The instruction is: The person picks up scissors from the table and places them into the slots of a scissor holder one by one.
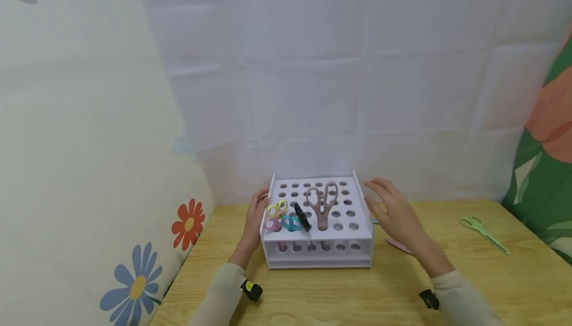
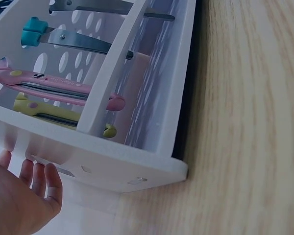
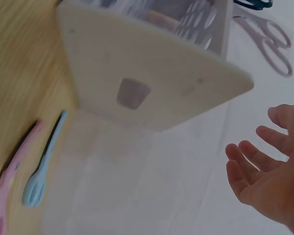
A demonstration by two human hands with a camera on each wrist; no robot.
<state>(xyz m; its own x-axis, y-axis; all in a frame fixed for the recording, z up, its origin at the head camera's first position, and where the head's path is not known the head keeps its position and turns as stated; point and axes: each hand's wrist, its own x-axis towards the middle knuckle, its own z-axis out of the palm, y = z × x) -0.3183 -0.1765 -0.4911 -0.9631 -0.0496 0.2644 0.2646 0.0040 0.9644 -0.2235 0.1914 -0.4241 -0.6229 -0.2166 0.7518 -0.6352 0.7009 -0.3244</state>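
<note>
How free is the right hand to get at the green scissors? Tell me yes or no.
Probably yes: the right hand holds nothing, stands apart from the white rack, and only bare table shows between it and the green scissors.

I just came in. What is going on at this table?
A person's left hand is at the left side of a white rack; the right hand is apart from its right side. Neither holds any scissors. Teal scissors and taupe scissors, among others, stand in the rack. On the table to the right lie green scissors, with a pink tool and a light-blue tool nearer the rack.
</note>
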